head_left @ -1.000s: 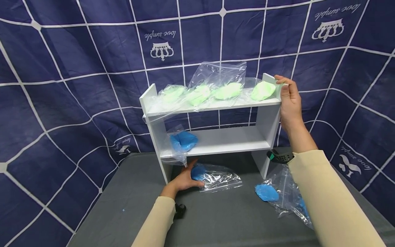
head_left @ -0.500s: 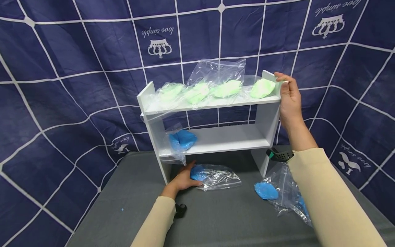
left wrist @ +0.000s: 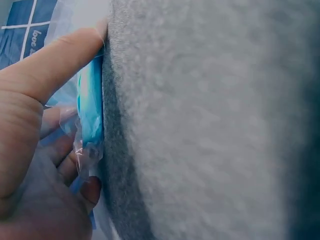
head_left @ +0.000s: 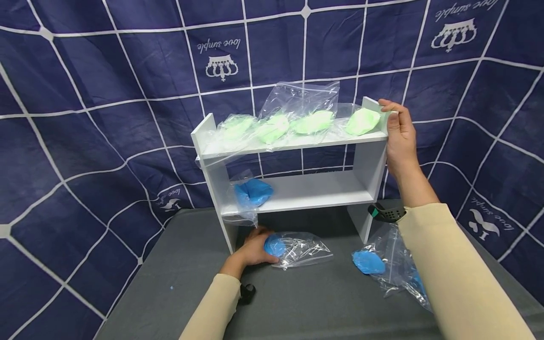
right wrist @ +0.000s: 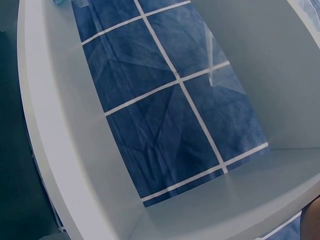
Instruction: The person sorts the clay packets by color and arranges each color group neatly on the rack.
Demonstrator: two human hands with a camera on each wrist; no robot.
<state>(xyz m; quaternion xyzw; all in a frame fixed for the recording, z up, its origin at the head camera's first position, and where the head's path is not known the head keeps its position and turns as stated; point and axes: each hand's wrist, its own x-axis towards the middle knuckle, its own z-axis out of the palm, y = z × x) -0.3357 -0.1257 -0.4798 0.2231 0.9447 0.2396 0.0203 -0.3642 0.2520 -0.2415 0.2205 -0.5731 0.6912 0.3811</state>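
Observation:
Under the lower board of a white shelf unit (head_left: 318,191), my left hand (head_left: 254,249) grips the end of a clear zip bag (head_left: 303,249) lying on the grey cloth. A flattened blue lump (head_left: 274,245) sits inside that end. From the left wrist view, my thumb (left wrist: 60,60) lies along one side of the blue lump (left wrist: 91,107), with curled fingers (left wrist: 70,165) at the other. High on the right, my right hand (head_left: 400,137) holds the top of the unit's side panel. The right wrist view shows mostly the shelf's boards (right wrist: 45,100).
Several clear bags with pale green lumps (head_left: 314,123) line the top shelf. A bagged blue lump (head_left: 253,192) rests at the middle shelf's left end, its plastic hanging over the edge. More bagged blue lumps (head_left: 369,262) lie right of the unit. A blue checked curtain (head_left: 106,141) hangs behind.
My left hand's fingers have drawn in around the bag's blue end, and the bag has shifted slightly. My right hand stays on the shelf's side panel.

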